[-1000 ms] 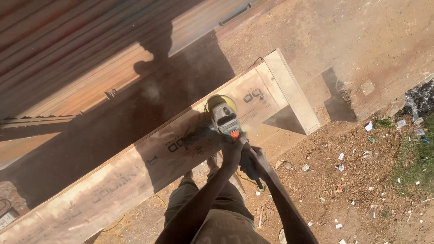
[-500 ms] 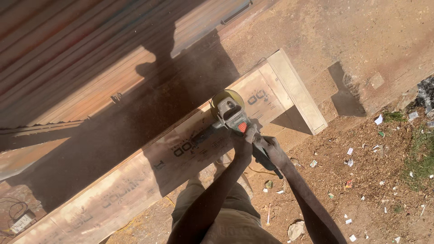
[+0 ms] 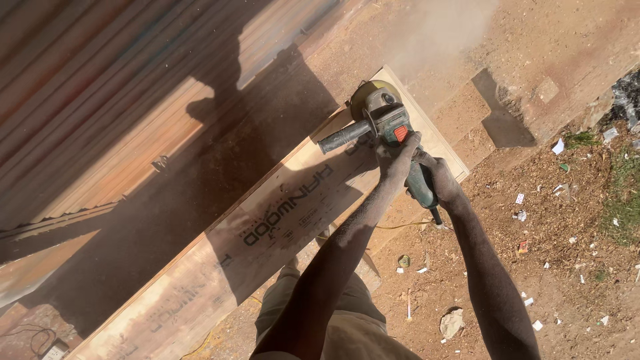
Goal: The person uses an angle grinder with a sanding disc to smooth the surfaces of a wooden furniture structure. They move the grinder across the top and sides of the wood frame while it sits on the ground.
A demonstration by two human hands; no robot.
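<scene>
Both hands were wrapped around an angle grinder [image 3: 390, 130]: the left hand [image 3: 395, 160] clasped its body by the red switch, the right hand [image 3: 440, 181] clenched the rear grip. The grinder's disc end sat at the far end of a long plywood board [image 3: 267, 227], dust [image 3: 440, 30] rising above it.

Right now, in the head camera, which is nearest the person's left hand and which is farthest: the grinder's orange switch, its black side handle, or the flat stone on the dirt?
From the left hand:
1. Orange switch, just above it.
2. Black side handle, off to the image-left.
3. Flat stone, far below on the dirt.
</scene>
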